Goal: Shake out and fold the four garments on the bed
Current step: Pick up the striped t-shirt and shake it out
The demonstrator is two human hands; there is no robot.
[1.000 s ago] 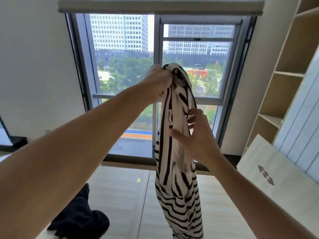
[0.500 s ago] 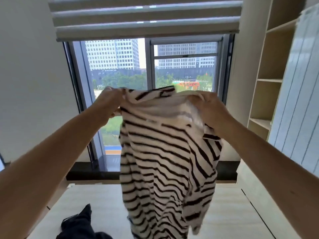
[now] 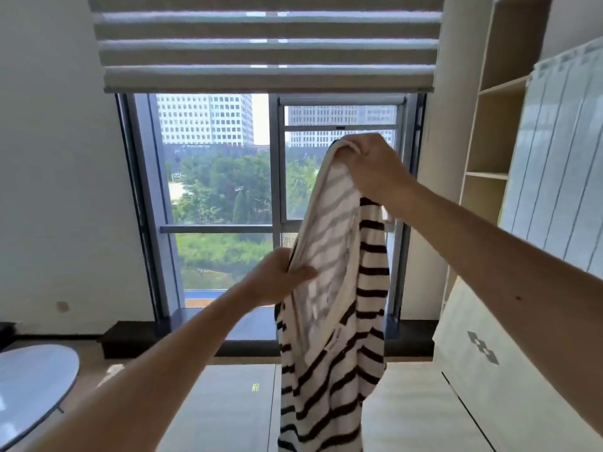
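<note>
1. Two hands hold one black-and-white striped knit garment (image 3: 332, 347) up in front of the tall window (image 3: 222, 190)
2. right hand (image 3: 375, 168): fingers clenched round its top edge, high
3. left hand (image 3: 277, 280): pinches the left edge, lower
4. Cloth hangs over the pale bed (image 3: 408, 412)

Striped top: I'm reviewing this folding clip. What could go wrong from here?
The right hand grips the striped top high, the left hand pinches an edge lower, so it hangs bunched; folded now, it would likely come out crooked. Its paler inner side shows, so it may get folded inside out.
</note>
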